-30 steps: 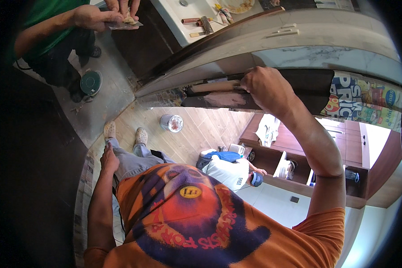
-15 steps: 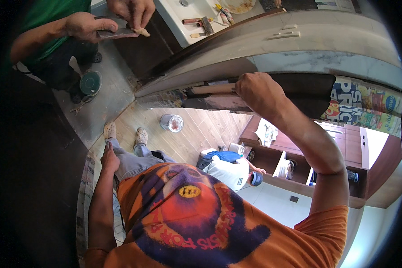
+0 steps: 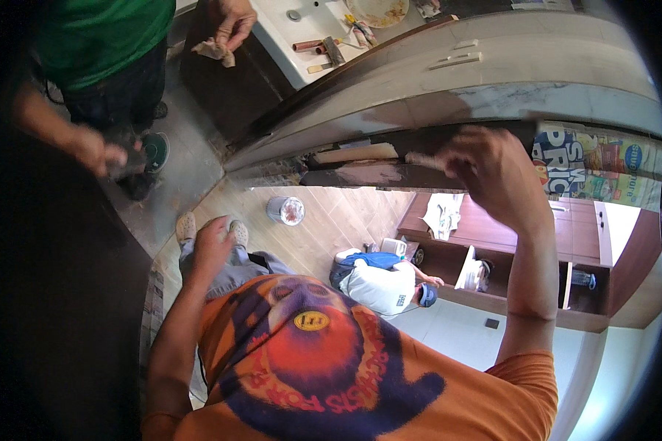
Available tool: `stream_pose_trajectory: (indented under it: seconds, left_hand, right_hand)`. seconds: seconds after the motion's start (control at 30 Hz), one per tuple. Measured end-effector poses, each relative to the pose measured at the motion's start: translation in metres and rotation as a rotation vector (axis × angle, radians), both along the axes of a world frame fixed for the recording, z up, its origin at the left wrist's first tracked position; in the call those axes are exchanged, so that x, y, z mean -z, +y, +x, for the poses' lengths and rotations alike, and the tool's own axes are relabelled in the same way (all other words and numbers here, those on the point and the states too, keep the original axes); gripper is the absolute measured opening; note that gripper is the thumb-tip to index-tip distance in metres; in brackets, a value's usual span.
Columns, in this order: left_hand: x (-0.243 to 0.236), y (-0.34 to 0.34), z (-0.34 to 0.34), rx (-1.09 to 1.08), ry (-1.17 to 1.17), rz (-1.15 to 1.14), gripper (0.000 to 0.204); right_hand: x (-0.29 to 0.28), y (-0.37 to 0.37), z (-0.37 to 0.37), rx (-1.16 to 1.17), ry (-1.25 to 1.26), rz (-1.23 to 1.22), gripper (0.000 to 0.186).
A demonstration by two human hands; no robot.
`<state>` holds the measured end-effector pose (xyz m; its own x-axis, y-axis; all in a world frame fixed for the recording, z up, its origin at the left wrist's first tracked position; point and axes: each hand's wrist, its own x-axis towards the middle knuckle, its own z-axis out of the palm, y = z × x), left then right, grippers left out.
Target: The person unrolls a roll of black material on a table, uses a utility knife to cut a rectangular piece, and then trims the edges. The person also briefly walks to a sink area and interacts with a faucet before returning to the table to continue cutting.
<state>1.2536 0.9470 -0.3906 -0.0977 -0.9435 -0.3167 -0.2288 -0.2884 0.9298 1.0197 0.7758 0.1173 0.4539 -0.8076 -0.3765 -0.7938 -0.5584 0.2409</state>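
My right hand (image 3: 489,165) is raised in front of a long dark strip (image 3: 438,140) under the curved pale surface. Its fingers are curled, and a thin pale piece, smeared by motion, shows at their tips; I cannot make out what it is. To the left of these fingers, a light wooden piece (image 3: 357,152) and a pinkish patch (image 3: 371,173) show on the dark surface. My left hand (image 3: 212,244) hangs low over my legs, beside a pale clog (image 3: 238,232). Its fingers are loosely bent, with nothing visible in them.
Newspaper (image 3: 603,158) covers the strip's right end. A tin (image 3: 285,211) stands on the wooden floor. At upper left, a person in green (image 3: 110,44) holds a crumpled scrap (image 3: 215,51). Tools (image 3: 331,51) lie in a white sink (image 3: 290,55). Another person (image 3: 379,283) bends by cabinets.
My right hand has moved right, away from the wooden piece. My left hand has shifted right and slightly up. The person in green has separated their hands, lowering one holding a dark flat object.
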Motion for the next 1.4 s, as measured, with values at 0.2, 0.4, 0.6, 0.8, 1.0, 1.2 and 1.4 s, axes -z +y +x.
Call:
stream_pose_trajectory:
  seconds: [0.2, 0.4, 0.6, 0.8, 1.0, 1.2, 1.4]
  left_hand:
    - [-0.185, -0.121, -0.116, 0.012, 0.407, -0.409, 0.033]
    - [-0.172, -0.156, -0.201, 0.063, 0.442, -0.233, 0.029]
    - [-0.16, -0.152, -0.189, -0.009, 0.813, 0.066, 0.027]
    - [-0.151, -0.147, -0.185, -0.204, 0.8, 0.055, 0.016]
    - [-0.031, -0.106, -0.126, -0.525, 0.141, 0.329, 0.05]
    - [0.058, -0.02, -0.184, 0.399, -0.625, 0.813, 0.079]
    - [0.087, -0.076, -0.378, 0.872, -0.562, 0.735, 0.036]
  right_hand:
    - [0.026, 0.108, -0.068, 0.513, -0.161, 0.364, 0.009]
    - [0.131, 0.26, -0.224, 1.113, -0.253, 0.389, 0.018]
    - [0.294, 0.447, -0.351, 1.441, -0.323, 0.726, 0.031]
    - [0.365, 0.52, -0.445, 1.544, -0.718, 0.614, 0.026]
    - [0.345, 0.439, -0.515, 1.417, -0.917, 0.376, 0.02]
    - [0.343, 0.329, -0.564, 1.376, -1.318, 0.298, 0.017]
    - [0.36, 0.247, -0.656, 1.391, -1.33, 0.379, 0.022]
